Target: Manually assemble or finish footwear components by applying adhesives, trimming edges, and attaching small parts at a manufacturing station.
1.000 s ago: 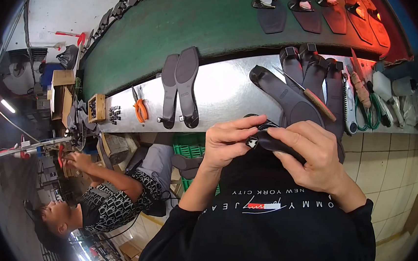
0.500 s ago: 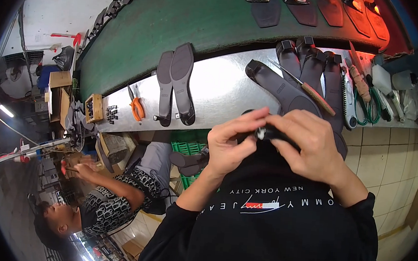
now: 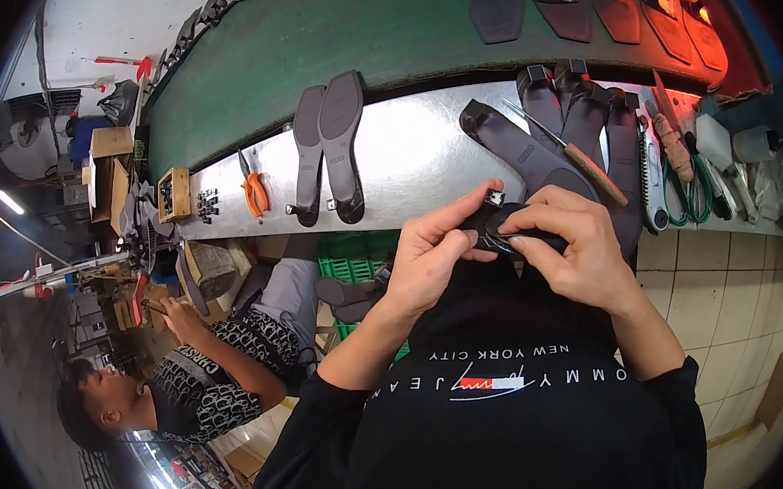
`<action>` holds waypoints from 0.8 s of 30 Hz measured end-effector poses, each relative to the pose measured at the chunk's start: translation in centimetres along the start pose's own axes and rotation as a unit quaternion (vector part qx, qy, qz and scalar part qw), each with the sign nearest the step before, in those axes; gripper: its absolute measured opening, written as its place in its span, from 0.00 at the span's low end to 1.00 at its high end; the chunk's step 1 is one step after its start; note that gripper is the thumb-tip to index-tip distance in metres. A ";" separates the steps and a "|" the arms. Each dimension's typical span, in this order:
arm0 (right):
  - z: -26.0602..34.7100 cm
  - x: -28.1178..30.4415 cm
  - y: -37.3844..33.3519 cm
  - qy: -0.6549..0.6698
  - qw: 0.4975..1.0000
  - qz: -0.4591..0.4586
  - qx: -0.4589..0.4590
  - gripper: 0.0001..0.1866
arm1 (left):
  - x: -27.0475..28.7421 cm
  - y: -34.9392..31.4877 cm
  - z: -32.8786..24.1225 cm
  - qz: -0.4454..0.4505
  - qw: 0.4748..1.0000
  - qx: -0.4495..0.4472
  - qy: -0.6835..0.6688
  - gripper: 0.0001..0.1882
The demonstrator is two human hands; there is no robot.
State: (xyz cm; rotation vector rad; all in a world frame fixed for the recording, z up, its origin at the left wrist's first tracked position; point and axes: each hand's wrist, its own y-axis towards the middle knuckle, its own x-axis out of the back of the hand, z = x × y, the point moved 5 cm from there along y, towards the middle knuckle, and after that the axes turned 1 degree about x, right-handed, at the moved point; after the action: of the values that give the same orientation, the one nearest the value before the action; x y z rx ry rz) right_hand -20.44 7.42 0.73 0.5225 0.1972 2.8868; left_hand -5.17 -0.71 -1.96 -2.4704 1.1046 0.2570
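Close to my chest, at the near edge of the metal bench, both hands grip a black shoe part [image 3: 482, 220]. A small pale, shiny square piece [image 3: 496, 198] shows at its top. My left hand [image 3: 427, 258] pinches its left side, index finger stretched up beside the pale piece. On the other side my right hand [image 3: 580, 250] is closed on it, thumb and fingers pressed together. Its lower part is lost against my black shirt. Beyond my right hand, a dark sole [image 3: 523, 154] rests on the bench, with a wooden-handled awl [image 3: 595, 173] lying across the soles.
Two dark soles [image 3: 340, 139], orange pliers [image 3: 253, 192] and a small wooden box [image 3: 173, 195] lie along the metal bench [image 3: 408, 145]. A utility knife [image 3: 655, 192] lies right. Behind runs a green belt [image 3: 334, 33] carrying soles. A co-worker [image 3: 226, 360] sits at left beside a green crate [image 3: 354, 255].
My hands have tilted the black part, so its pale piece now shows higher, beside my left fingertip. My right hand has closed in on it. The co-worker's arms have shifted.
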 end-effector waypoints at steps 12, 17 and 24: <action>1.1 -0.1 0.2 -0.139 0.976 0.056 0.160 0.09 | 0.0 0.3 -0.3 -0.038 0.998 0.020 0.045 0.23; 0.5 0.3 0.0 -0.053 0.989 0.103 0.096 0.14 | 0.3 1.0 -0.7 -0.033 0.997 0.057 0.033 0.23; -0.4 0.0 -0.4 -0.017 0.995 0.055 0.077 0.15 | 0.2 1.5 -1.2 -0.036 0.997 0.053 0.034 0.23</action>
State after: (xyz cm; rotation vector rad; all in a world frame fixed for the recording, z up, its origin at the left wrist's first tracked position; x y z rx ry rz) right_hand -20.46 7.79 0.29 0.6272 0.4003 2.9818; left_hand -6.11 -2.28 -1.40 -2.4344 1.0268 0.0918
